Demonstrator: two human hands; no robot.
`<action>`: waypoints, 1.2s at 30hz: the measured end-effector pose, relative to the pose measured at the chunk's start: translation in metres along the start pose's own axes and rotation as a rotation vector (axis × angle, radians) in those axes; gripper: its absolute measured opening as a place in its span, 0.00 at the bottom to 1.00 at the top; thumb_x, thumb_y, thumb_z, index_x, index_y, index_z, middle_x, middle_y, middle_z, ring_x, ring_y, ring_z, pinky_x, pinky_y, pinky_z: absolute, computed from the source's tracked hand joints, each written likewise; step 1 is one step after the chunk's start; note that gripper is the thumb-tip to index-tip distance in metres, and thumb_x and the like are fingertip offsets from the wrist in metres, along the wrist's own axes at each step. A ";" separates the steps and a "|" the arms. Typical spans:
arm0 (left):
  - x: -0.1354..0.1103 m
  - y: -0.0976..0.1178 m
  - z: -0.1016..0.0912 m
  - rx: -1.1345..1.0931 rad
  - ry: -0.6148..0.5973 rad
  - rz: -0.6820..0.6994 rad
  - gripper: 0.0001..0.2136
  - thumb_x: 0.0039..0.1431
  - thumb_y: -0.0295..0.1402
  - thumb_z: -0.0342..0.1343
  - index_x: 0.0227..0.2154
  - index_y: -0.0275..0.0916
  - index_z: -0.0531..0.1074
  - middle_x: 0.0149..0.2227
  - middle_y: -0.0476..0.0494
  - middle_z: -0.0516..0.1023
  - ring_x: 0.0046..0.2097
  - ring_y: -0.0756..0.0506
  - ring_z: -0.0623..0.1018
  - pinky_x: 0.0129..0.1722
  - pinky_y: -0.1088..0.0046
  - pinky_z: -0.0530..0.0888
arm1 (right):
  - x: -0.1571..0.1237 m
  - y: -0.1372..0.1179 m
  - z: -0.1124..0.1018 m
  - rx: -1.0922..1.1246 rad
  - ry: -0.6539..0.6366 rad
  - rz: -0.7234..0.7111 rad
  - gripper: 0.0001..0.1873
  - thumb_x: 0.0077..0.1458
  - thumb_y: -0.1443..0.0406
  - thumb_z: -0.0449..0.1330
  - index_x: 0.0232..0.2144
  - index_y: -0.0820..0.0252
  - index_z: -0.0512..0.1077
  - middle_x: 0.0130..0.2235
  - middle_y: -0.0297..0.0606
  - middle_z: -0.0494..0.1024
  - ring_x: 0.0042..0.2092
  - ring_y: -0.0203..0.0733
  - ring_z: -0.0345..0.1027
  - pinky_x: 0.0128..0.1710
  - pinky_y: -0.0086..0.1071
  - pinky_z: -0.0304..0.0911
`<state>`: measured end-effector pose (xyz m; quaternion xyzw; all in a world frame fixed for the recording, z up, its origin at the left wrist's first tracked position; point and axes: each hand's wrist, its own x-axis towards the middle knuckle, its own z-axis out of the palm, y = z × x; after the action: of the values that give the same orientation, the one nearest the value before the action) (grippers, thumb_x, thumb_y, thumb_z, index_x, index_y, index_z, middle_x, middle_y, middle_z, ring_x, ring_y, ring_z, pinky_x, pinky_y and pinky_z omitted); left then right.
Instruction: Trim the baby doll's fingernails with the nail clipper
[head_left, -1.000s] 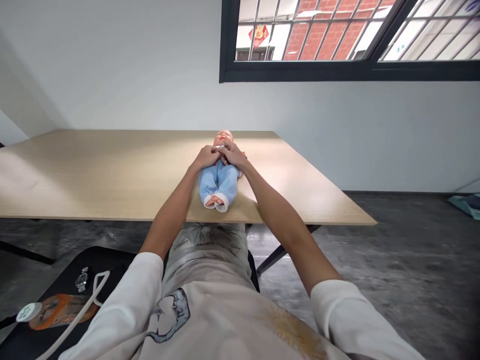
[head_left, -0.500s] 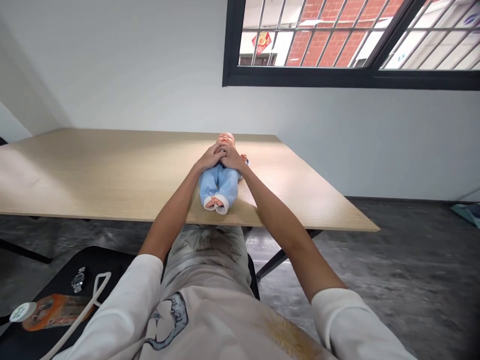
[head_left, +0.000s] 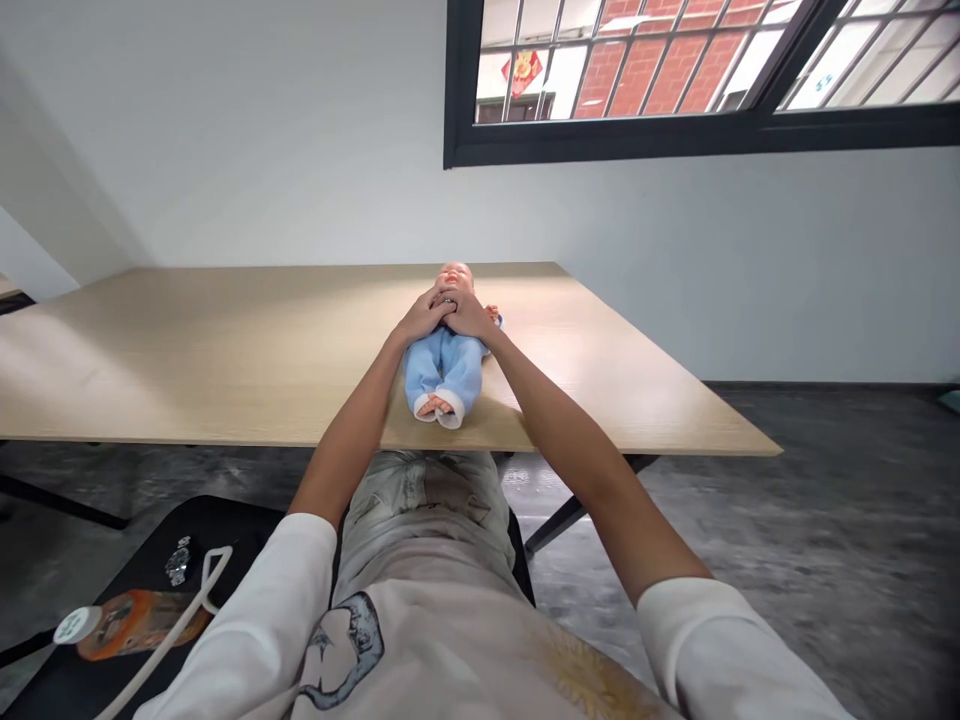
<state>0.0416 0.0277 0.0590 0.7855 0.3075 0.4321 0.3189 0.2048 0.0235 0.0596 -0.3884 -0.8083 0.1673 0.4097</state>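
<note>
Left hand (head_left: 424, 313) and right hand (head_left: 466, 315) together now, fingers meeting and overlapping, low on the chest of the doll (head_left: 463, 365). Curled fingers, palms down; gripping cloth or merely resting, impossible to tell with so much hidden beneath. Face up on the table (head_left: 262, 350), centred between the forearms, head (head_left: 454, 275) toward the wall, bare feet (head_left: 435, 404) toward the near edge. Seemingly careful work at the chest, so: share the weight evenly between both hands, move gently, square over the body, clear of the chin and neck. Watch for sliding or twisting; steady with one hand during any fine work with the other. Out past the arms, down to the black chair (head_left: 240, 525) at lower left, and to the only container in plain sight: a bottle (head_left: 139, 622), lying on its side, white cap (head_left: 77, 625) apparently on, orange in the middle. Label or drink, hard to say; no judging the fill from here. Just beside it, a metal-banded watch (head_left: 178, 562), with a pale cord or strap (head_left: 172, 635) crossing in front.
</note>
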 end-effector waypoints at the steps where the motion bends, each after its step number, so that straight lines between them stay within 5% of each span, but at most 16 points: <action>1: 0.000 0.001 0.000 0.006 0.001 0.009 0.20 0.67 0.30 0.58 0.60 0.34 0.79 0.65 0.31 0.84 0.68 0.36 0.82 0.74 0.56 0.75 | 0.000 0.000 0.000 -0.010 -0.005 0.002 0.19 0.44 0.69 0.59 0.38 0.58 0.84 0.45 0.46 0.87 0.53 0.59 0.80 0.62 0.52 0.76; 26: -0.002 0.006 0.000 0.000 0.003 0.012 0.19 0.66 0.30 0.59 0.57 0.33 0.81 0.62 0.34 0.86 0.65 0.37 0.82 0.73 0.59 0.75 | 0.000 -0.003 -0.001 -0.023 0.012 0.016 0.21 0.44 0.67 0.59 0.40 0.59 0.84 0.46 0.47 0.89 0.53 0.61 0.82 0.62 0.55 0.77; 36: 0.001 0.002 0.001 -0.033 0.024 0.009 0.21 0.64 0.30 0.61 0.58 0.32 0.81 0.61 0.34 0.86 0.64 0.36 0.83 0.73 0.57 0.74 | 0.000 -0.003 0.000 -0.012 0.053 0.004 0.12 0.41 0.69 0.59 0.30 0.58 0.79 0.43 0.47 0.88 0.51 0.60 0.82 0.60 0.54 0.78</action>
<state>0.0428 0.0269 0.0604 0.7763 0.3005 0.4480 0.3261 0.2040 0.0215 0.0613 -0.3968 -0.7974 0.1531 0.4281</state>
